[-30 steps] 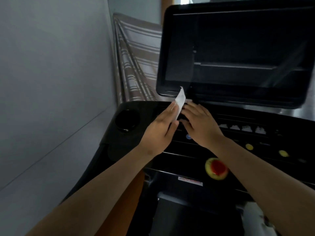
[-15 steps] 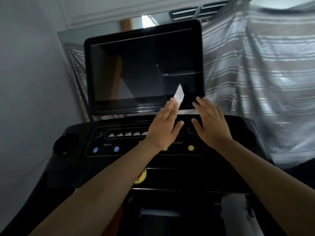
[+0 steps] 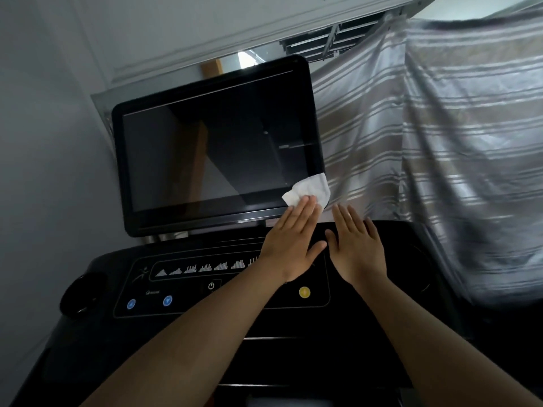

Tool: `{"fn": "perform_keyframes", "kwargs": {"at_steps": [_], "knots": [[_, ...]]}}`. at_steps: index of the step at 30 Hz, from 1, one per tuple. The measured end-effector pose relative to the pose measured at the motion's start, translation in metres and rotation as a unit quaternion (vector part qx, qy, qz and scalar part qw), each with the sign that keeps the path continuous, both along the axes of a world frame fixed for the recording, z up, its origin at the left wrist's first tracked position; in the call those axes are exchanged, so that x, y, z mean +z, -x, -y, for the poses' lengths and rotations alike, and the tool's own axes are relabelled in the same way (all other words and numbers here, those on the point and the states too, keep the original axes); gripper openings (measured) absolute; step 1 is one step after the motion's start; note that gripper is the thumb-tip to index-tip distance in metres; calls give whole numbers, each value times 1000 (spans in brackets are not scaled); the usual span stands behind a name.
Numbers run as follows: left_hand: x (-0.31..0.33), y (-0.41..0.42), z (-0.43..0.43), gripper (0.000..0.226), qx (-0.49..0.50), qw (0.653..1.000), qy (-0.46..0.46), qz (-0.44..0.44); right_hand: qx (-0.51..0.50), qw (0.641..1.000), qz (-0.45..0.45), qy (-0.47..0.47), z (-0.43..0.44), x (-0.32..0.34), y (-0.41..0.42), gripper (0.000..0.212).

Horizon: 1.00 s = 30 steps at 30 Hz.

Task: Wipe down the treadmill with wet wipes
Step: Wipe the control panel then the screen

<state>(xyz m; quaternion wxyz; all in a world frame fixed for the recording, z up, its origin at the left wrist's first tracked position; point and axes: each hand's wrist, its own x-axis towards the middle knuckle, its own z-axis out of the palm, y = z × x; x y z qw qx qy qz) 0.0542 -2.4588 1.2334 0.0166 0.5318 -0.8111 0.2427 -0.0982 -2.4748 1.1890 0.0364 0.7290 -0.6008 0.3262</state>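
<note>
Our left hand (image 3: 289,242) lies flat, fingers straight and together, its fingertips pressing the wipe (image 3: 308,188) onto the screen (image 3: 205,154) at the lower corner nearest that hand. Most of the wipe shows beyond the fingertips, and part of it overhangs the edge of the bezel (image 3: 191,218). Our right hand (image 3: 357,245) hovers just beside the left, fingers straight and a little spread, holding nothing; we cannot tell whether it touches the console (image 3: 188,292) beneath it. To do this pass well, we judge we should hold the palm flat so the pressure spreads evenly. We should then draw the wipe in long overlapping strokes away from this corner, with its loose edge gathered under the fingers so it does not fold. Light pressure should do: the screen is glossy, dark and mirror-smooth, likely to show streaks, and its black bezel has rounded corners. The wipe is thin, white, crumpled and limp, and probably clings where damp. The console under our wrists is black with printed symbols and small round buttons (image 3: 167,301). Beyond the right hand a soft striped cloth (image 3: 440,157) hangs in loose folds.
</note>
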Motion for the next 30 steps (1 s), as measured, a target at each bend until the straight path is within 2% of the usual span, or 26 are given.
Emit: {"fn": "perform_keyframes", "kwargs": {"at_steps": [6, 15, 24, 26, 30], "knots": [[-8, 5, 14, 78, -13, 998, 68, 3, -9, 998, 28, 60, 1, -10, -2, 74], [11, -11, 25, 69, -72, 995, 58, 20, -9, 993, 43, 110, 3, -13, -3, 62], [37, 5, 43, 78, -44, 997, 51, -48, -30, 992, 44, 111, 7, -15, -4, 63], [29, 6, 41, 81, -48, 997, 54, -32, -30, 993, 43, 107, 8, -14, -4, 64], [27, -15, 36, 79, -113, 991, 37, 67, -22, 993, 49, 108, 7, -15, -4, 62]]}}
